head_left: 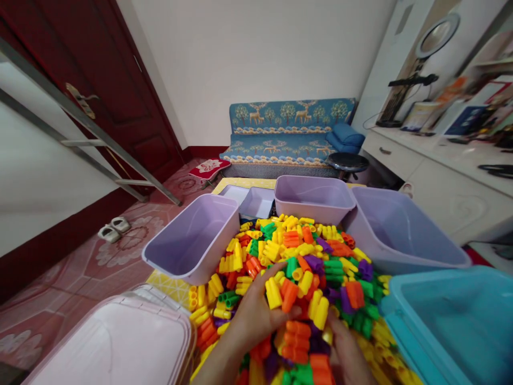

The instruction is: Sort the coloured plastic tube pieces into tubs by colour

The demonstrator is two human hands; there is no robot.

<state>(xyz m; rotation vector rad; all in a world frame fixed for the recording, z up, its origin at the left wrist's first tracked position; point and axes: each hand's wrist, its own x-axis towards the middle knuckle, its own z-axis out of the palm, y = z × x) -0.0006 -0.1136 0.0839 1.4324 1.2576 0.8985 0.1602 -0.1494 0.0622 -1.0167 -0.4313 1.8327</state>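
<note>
A big heap of plastic tube-shaped building blocks (pixel 296 238) in yellow, orange, green and purple covers the table's middle. My left hand (pixel 256 310) curls around several of them, its thumb under an orange block (pixel 289 295) and a yellow block (pixel 273 293) beside it. On the heap's near right side, my right hand (pixel 347 347) cups blocks from the outside, close to a yellow block (pixel 320 313). Between the two hands lies a cluster of mixed blocks. The right hand's fingers are partly hidden by blocks.
Lilac bins stand around the heap: one at left (pixel 192 238), one at the back (pixel 315 198), one at right (pixel 404 230). A turquoise bin (pixel 457 321) is near right, a pale lid (pixel 116 342) near left. Beyond are a sofa (pixel 280 147), a stool (pixel 348 161) and a ladder (pixel 84 120).
</note>
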